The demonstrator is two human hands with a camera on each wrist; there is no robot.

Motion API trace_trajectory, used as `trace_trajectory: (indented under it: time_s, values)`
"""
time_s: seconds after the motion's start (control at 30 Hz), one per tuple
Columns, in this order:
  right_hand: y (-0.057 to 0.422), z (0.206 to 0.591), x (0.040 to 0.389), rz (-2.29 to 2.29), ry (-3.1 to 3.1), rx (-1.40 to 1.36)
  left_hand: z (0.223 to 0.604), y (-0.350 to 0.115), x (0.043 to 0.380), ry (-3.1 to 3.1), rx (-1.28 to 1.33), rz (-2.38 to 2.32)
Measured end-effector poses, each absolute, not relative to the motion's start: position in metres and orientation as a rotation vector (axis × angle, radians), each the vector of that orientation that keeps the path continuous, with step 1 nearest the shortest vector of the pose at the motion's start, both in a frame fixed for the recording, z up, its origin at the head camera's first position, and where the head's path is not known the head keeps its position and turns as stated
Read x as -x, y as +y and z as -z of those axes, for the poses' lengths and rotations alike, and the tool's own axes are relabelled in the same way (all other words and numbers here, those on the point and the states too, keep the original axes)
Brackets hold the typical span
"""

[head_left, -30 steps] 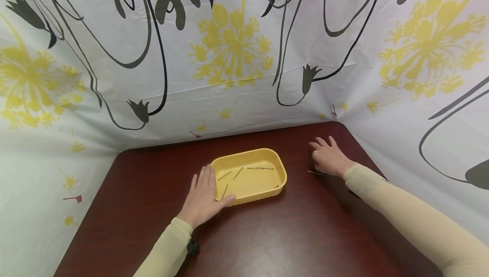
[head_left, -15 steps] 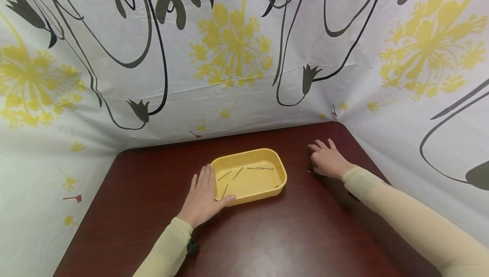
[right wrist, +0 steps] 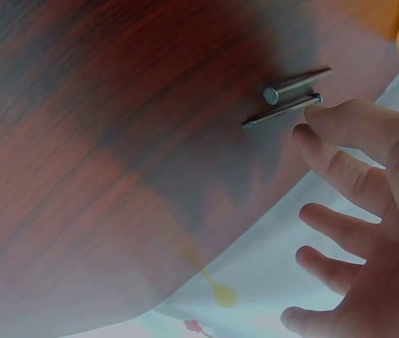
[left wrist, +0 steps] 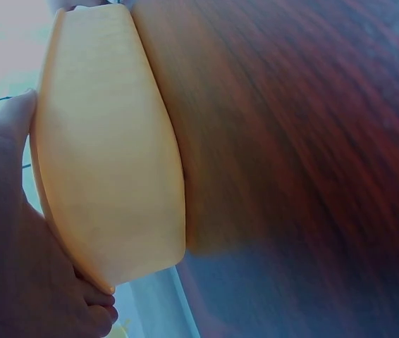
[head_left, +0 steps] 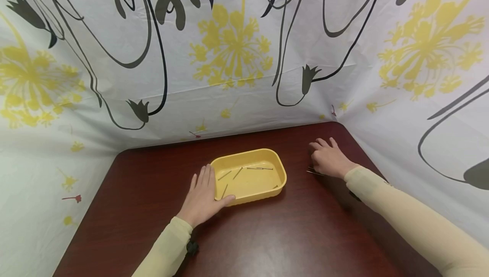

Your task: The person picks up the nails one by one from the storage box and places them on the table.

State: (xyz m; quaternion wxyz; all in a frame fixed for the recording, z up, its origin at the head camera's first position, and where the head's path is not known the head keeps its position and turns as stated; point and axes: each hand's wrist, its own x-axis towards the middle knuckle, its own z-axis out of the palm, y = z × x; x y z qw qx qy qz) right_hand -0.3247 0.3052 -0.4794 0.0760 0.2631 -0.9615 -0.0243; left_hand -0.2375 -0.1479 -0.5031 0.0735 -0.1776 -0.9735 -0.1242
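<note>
Yellow tray (head_left: 254, 197), nails (head_left: 238, 173) inside, sat on the dark-red tabletop (head_left: 290, 234); your left hand (head_left: 201, 198) rested straight-fingered along its left end. Two loose nails (right wrist: 284, 111) lay close together by your right hand (head_left: 329, 161), thumb and forefinger nearly meeting, nothing visibly held. Step, I judged: nail pick-up; a low, fine pinch seemed called for. Neighbouring nail could interfere. Patterned cloth (head_left: 244, 115) hung behind.
</note>
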Motion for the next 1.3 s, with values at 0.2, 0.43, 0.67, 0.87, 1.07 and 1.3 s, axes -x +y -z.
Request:
trace_trajectory:
  time_s: [0.2,0.43,0.67,0.87,1.07,1.3]
  values:
    - [0.306,0.474,0.325,0.041,-2.875,-0.774,0.502,-0.148,0.237,-2.937,0.533,0.378]
    - [0.305,0.465,0.328,0.005,-2.840,-0.742,0.503,-0.148,0.238,-2.937,0.537,0.356]
    - [0.294,0.453,0.333,-0.031,-2.799,-0.694,0.503,-0.149,0.237,-2.927,0.540,0.340]
    - [0.277,0.438,0.334,-0.103,-2.777,-0.693,0.504,-0.149,0.237,-2.941,0.534,0.352]
    - [0.261,0.431,0.337,-0.140,-2.747,-0.705,0.505,-0.149,0.238,-2.946,0.534,0.363]
    - [0.242,0.421,0.340,-0.187,-2.714,-0.733,0.505,-0.150,0.238,-2.936,0.532,0.351]
